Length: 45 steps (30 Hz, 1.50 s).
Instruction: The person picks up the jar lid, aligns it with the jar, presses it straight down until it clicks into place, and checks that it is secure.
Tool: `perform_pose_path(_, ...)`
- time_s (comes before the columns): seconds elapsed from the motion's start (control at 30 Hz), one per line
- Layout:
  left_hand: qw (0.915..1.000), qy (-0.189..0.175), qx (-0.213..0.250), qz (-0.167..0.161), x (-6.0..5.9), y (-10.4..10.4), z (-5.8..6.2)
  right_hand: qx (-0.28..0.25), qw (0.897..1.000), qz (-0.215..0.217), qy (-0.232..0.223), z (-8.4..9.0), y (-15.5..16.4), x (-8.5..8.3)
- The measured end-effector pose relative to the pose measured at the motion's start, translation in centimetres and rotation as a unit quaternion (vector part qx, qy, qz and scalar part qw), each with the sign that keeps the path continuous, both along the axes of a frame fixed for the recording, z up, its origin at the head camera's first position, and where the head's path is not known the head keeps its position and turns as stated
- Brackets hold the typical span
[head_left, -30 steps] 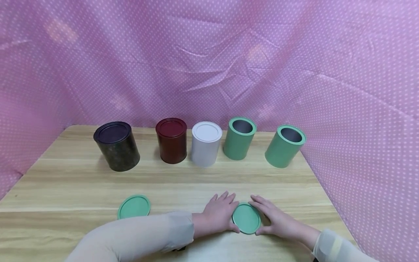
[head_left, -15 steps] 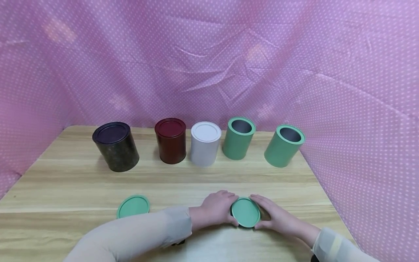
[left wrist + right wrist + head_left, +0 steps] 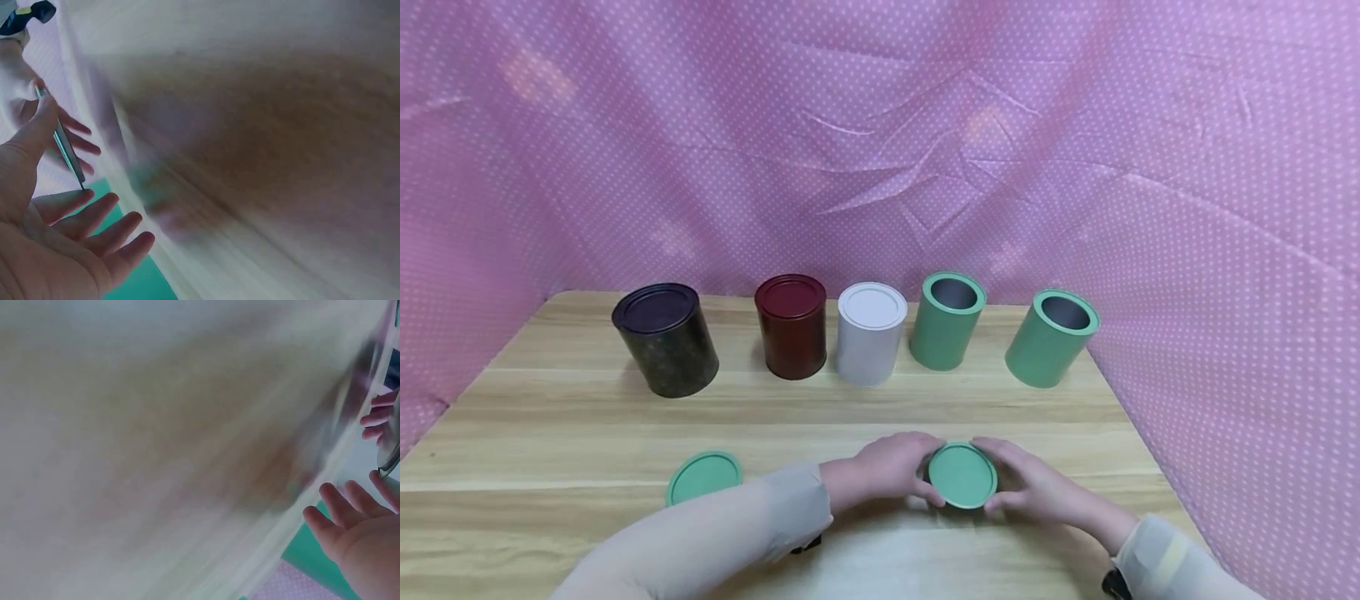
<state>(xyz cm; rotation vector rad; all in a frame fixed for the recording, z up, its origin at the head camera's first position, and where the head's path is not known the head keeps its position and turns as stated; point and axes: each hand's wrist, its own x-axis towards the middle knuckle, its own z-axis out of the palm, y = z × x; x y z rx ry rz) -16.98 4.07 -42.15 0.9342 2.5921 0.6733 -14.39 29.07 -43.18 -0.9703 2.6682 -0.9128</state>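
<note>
A round green lid [image 3: 962,475] is held between both hands just above the wooden table [image 3: 880,400], near its front edge. My left hand [image 3: 891,467] grips the lid's left rim and my right hand [image 3: 1030,485] grips its right rim, fingers curled round the edge. In the left wrist view the lid [image 3: 65,153] appears edge-on as a thin strip by the left thumb, with the left hand [image 3: 69,237] below it. The right wrist view catches the right hand [image 3: 350,525] and a sliver of the lid's rim [image 3: 390,459]; the rest is blurred.
A second green lid [image 3: 703,477] lies flat at the front left. Along the back stand a black tin [image 3: 665,339], a dark red tin [image 3: 791,325], a white tin [image 3: 870,332] and two open green tins [image 3: 947,319] [image 3: 1051,336]. Pink dotted cloth surrounds the table.
The hands went from lying flat beside the lid to curling round its rim, and the lid has risen slightly off the table and away from me.
</note>
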Motion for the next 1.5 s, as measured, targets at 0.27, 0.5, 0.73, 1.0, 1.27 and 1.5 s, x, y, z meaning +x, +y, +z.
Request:
perform_pose_path(0.27, 0.9968, -0.034, 0.073, -0.001, -1.5, -0.6, 0.9, -0.02, 0.999, -0.019, -0.022, 1.2, 0.1, -1.5)
perform_pose_path(0.5, 0.9896, -0.045, 0.136, 0.001, -2.6, -1.5, 2.3, -0.04, 0.998, -0.043, -0.001, 2.8, -0.4, -2.6)
perform_pose_path(0.73, 0.986, -0.003, 0.166, 0.017, -3.6, -1.7, 4.0, -0.091, 0.995, -0.039, 0.014, 4.3, -0.5, -3.9)
perform_pose_path(1.0, 0.9829, 0.01, 0.182, 0.026, -4.4, -1.9, 4.8, -0.137, 0.99, -0.01, 0.023, 5.2, -0.5, -5.4)
perform_pose_path(1.27, 0.9813, 0.063, 0.178, 0.035, -6.1, -1.8, 7.3, -0.171, 0.984, -0.014, 0.038, 6.6, -0.8, -7.4)
perform_pose_path(1.5, 0.9824, 0.072, 0.167, 0.041, -8.0, -1.5, 9.4, -0.15, 0.986, -0.069, 0.021, 7.9, -0.7, -8.9)
